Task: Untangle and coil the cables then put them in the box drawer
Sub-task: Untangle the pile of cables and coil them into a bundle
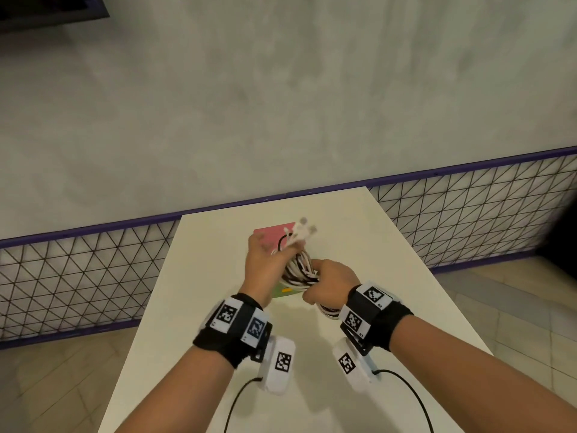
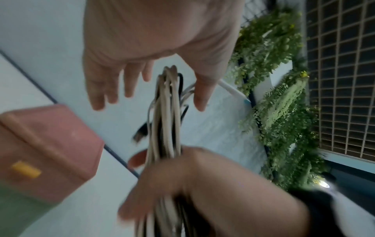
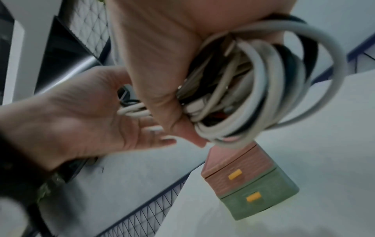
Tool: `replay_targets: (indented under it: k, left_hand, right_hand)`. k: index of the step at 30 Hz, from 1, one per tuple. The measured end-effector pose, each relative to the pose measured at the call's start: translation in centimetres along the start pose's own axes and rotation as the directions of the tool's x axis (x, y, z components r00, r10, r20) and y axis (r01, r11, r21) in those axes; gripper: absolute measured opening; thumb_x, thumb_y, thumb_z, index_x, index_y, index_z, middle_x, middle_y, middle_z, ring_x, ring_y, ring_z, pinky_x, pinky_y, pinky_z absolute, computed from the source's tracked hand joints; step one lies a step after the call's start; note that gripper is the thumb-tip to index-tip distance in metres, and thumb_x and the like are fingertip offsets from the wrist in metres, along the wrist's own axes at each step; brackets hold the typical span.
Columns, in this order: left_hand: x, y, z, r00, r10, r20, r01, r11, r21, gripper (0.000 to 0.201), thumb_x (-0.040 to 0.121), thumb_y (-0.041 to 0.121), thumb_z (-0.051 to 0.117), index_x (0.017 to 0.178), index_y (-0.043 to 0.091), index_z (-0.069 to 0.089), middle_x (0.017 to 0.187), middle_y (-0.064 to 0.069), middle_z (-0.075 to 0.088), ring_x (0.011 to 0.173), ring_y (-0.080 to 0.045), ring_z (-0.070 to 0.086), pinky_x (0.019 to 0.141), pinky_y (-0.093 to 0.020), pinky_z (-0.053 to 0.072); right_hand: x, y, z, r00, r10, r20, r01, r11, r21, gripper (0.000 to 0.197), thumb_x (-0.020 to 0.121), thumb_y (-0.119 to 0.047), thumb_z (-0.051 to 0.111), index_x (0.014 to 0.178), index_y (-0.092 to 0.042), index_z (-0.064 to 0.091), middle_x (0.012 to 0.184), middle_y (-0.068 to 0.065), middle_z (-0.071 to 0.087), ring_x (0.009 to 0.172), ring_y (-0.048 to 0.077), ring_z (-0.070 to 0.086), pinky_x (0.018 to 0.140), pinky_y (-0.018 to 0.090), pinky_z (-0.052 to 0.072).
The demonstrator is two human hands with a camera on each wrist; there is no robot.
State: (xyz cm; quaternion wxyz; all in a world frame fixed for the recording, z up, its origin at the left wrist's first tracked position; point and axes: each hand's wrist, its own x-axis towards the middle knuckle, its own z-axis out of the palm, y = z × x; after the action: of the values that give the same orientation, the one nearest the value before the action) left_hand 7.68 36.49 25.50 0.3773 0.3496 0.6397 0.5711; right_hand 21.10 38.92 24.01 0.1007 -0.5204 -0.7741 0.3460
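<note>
A: Where is the bundle of white and black cables [image 1: 298, 267] at this moment?

B: It is in the air above the white rectangular table [image 1: 390, 307], just over the small plastic box with a pink upper drawer and a green lower drawer [image 3: 248, 179]. The right hand [image 1: 331, 282] has its fingers curled tight around the lower part of the coil, so the loops stick out of the fist.

A: And the left hand [image 1: 265, 264]?

B: In the left wrist view its fingers [image 2: 101, 89] are straight and spread, with the cables running between them and the thumb. They seem only to touch or support the upper loops, but the picture is blurred, so I cannot say this for sure.

A: Do the cable ends show?

B: Yes, white plugs [image 1: 304, 228] stand up above the left hand, and one black plug [image 2: 140, 134] hangs beside the strands.

A: The box drawers, are they pushed in?

B: Both look pushed in, each with a small yellow handle [image 3: 235, 174] on its front. The box stands on the table, below the hands, near the far end.

A: What is around?

B: A purple-framed wire mesh fence [image 1: 78, 276] behind the table and green plants [image 2: 280, 99] at the side
</note>
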Motion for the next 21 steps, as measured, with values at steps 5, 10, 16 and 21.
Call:
replay_targets:
  k: [5,10,16,21]
  left_hand:
    - [1.7,1.1,-1.3,0.949,0.093,0.3,-0.15,0.974,0.172,0.067,0.088,0.013,0.063,0.141,0.041,0.031,0.14,0.009,0.034,0.126,-0.009,0.037,0.096,-0.029,0.036]
    - [2.2,0.5,-2.1,0.845,-0.168,0.508,0.157,0.985,0.066,0.023,0.097,0.025,0.047,0.109,0.024,0.068,0.128,-0.005,0.058,0.094,-0.018,0.062,0.082,-0.032,0.05]
    - [1.5,-0.9,-1.8,0.865,-0.146,0.481,0.277,0.936,-0.215,0.042,0.088,0.043,0.051,0.119,0.02,0.068,0.134,-0.001,0.057,0.11,-0.018,0.06,0.093,-0.038,0.047]
    - [-0.3,-1.9,-0.4,0.918,-0.04,0.394,0.237,0.852,-0.467,0.069,0.085,0.069,0.035,0.12,0.016,0.062,0.116,-0.007,0.064,0.104,-0.021,0.061,0.089,-0.037,0.049]
  right_hand:
    - [-1.3,0.0,0.5,0.985,-0.171,-0.005,0.168,0.973,-0.161,0.04,0.069,-0.02,0.062,0.108,-0.026,0.061,0.091,0.001,0.069,0.084,0.026,0.062,0.064,0.024,0.04]
    - [-1.9,0.0,-0.1,0.961,-0.274,-0.043,0.259,0.943,-0.21,0.03,0.071,-0.022,0.06,0.101,-0.023,0.062,0.085,0.002,0.068,0.078,0.026,0.059,0.062,0.024,0.035]
    - [-2.0,0.3,0.4,0.992,-0.127,0.005,0.125,0.988,0.093,0.035,0.054,-0.016,0.069,0.088,-0.023,0.068,0.079,-0.004,0.067,0.078,0.021,0.061,0.064,0.028,0.047]
    - [-1.5,-0.3,-0.9,0.999,0.005,0.037,-0.014,0.968,0.249,0.013,0.049,-0.007,0.067,0.049,-0.015,0.057,0.054,-0.001,0.052,0.059,0.02,0.048,0.055,0.026,0.039]
